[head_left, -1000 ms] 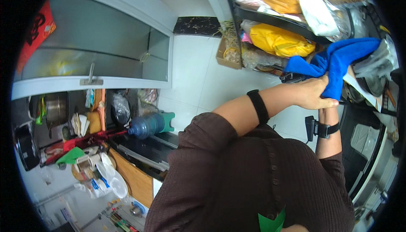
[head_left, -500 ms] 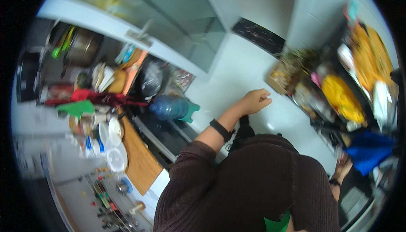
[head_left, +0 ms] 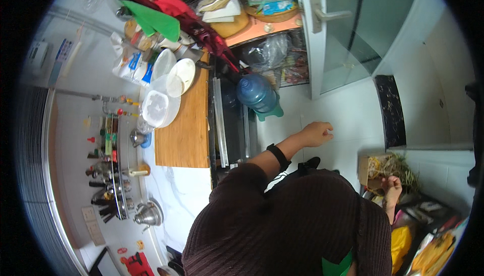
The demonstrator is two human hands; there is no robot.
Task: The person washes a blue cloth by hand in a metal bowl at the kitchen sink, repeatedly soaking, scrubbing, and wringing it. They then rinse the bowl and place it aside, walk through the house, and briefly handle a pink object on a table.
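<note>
My left hand (head_left: 318, 134) hangs over the white tiled floor, with a black band on its wrist. Its fingers are loosely curled in, and I see nothing held in them. The thing nearest to it is a large blue water bottle (head_left: 257, 93) in a green stand (head_left: 271, 114), standing apart from the hand. At the right, my right hand (head_left: 391, 189) is in front of a cardboard box (head_left: 364, 169) with dry plant stalks (head_left: 405, 171) in and beside it. Its fingers are bent inward with no object showing; whether it touches the box I cannot tell.
On the left, a counter carries a wooden board (head_left: 181, 140), stacked plastic containers (head_left: 154, 109) and a metal kettle (head_left: 149, 214). An open glass door (head_left: 316, 49) stands ahead, near a shelf (head_left: 267, 26). Low at right is a yellow bag (head_left: 401, 243).
My view has turned left, so the counter and door have swung clockwise across the picture. My right hand has moved from beside a blue cloth to the cardboard box. The left stays curled.
</note>
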